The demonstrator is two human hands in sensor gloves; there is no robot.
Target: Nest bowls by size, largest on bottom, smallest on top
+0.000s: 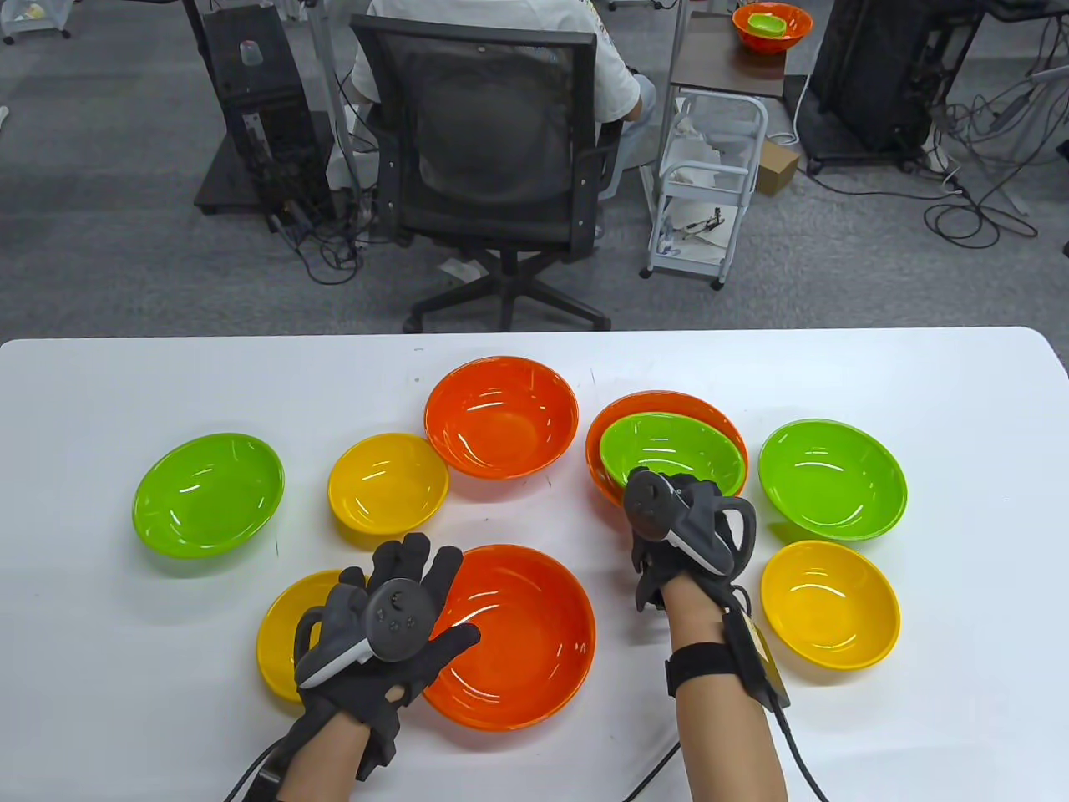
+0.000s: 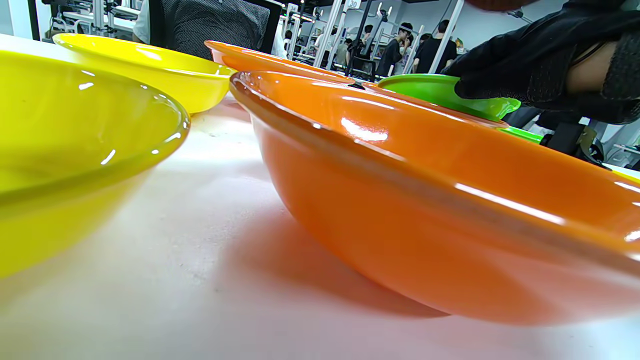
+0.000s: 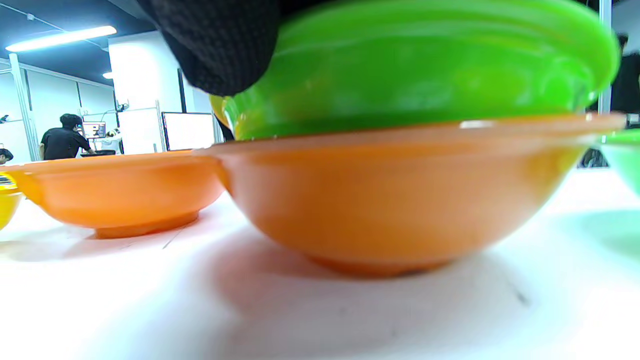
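Note:
A green bowl (image 1: 672, 455) lies tilted inside an orange bowl (image 1: 601, 443) right of the table's middle. My right hand (image 1: 668, 493) grips the green bowl's near rim. In the right wrist view a gloved finger (image 3: 220, 45) lies on the green bowl (image 3: 425, 65) above the orange bowl (image 3: 390, 200). My left hand (image 1: 417, 560) is spread open over the left rim of a large orange bowl (image 1: 526, 639), holding nothing. Part of a yellow bowl (image 1: 280, 635) shows beside it.
Loose bowls stand around: green (image 1: 209, 493) at the left, yellow (image 1: 388, 483), orange (image 1: 501, 416) at the back, green (image 1: 833, 479) and yellow (image 1: 829, 604) at the right. An office chair (image 1: 493, 142) stands beyond the table's far edge.

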